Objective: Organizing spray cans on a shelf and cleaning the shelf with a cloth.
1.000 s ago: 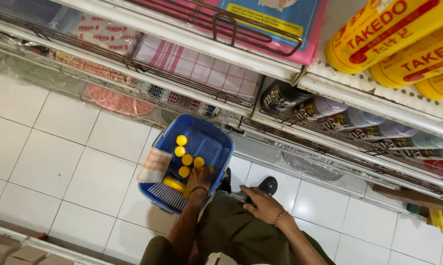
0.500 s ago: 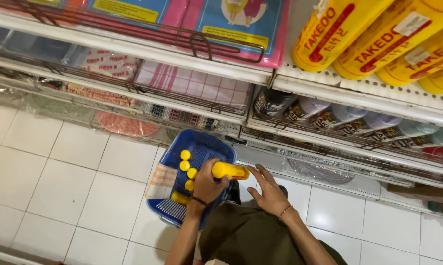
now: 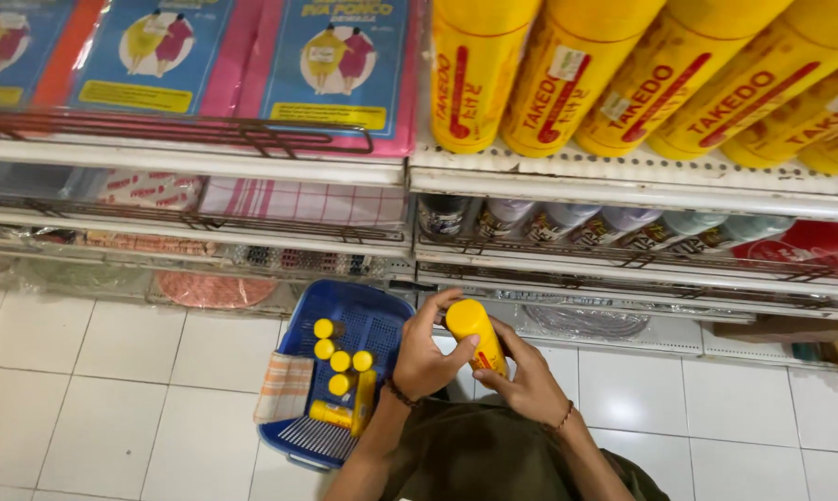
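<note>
Head view, looking down past store shelves to a white tiled floor (image 3: 113, 371): both hands meet on one yellow can (image 3: 475, 334), held tilted just above the person's lap, to the right of a blue plastic basket (image 3: 372, 320) that stands on the floor. The left hand (image 3: 425, 357) is clamped on the can from the left, fingers curled over its cap end and thumb pressed against its side. The right hand (image 3: 528, 380) is closed on it from the right and below, fingers wrapped under its lower part. Each wrist carries a thin bracelet. In the basket, several more yellow cans (image 3: 337, 357) stand upright with their caps showing, two lie on their sides at the near end, and a striped cloth (image 3: 285, 388) hangs over the left rim. On the far shelf at the upper right lie rows of larger yellow canisters (image 3: 567, 74); to the upper left, blue and pink packets (image 3: 335, 65) sit behind a wire rail.
</note>
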